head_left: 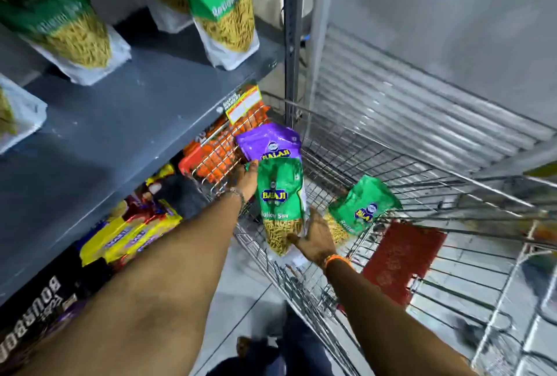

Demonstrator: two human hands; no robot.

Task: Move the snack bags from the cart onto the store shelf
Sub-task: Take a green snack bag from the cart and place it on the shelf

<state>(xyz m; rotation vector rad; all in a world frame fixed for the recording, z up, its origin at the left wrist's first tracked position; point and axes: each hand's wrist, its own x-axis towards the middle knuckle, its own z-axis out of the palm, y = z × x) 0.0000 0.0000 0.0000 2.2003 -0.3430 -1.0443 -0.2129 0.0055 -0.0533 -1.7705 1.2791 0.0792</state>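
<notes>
The person leans over the wire cart [422,194] with both hands on one green snack bag [281,203], which stands upright inside the cart at its shelf-side wall. The left hand [245,179] is pressed against the bag's upper left edge, its fingers hidden behind the bag, so how tightly they close cannot be told. The right hand [316,237] cups the bag's lower right corner, fingers wrapped round the clear bottom where the yellow snack shows. Both hands appear to be grasping this bag together.

A purple bag [268,142] sits directly behind the green one, deeper in the cart and touching its top — if the green bag is pulled up fast, the purple one could be dragged along or tip over. The bag's film looks slick and the hold is at two edges only, so it may slide or fold in the middle during the lift. The cart's top rail lies between the bag and the grey shelf [135,110] just beside the cart, and a low lift could catch the bag on the wire.

A second green bag [361,210] lies tilted farther into the cart, on the side away from the shelf. On the shelf above the cart, green bags [223,4] already stand in a row with open board in front. Below that board, beside the cart, sit orange packets [217,149] and yellow packets [132,231].
</notes>
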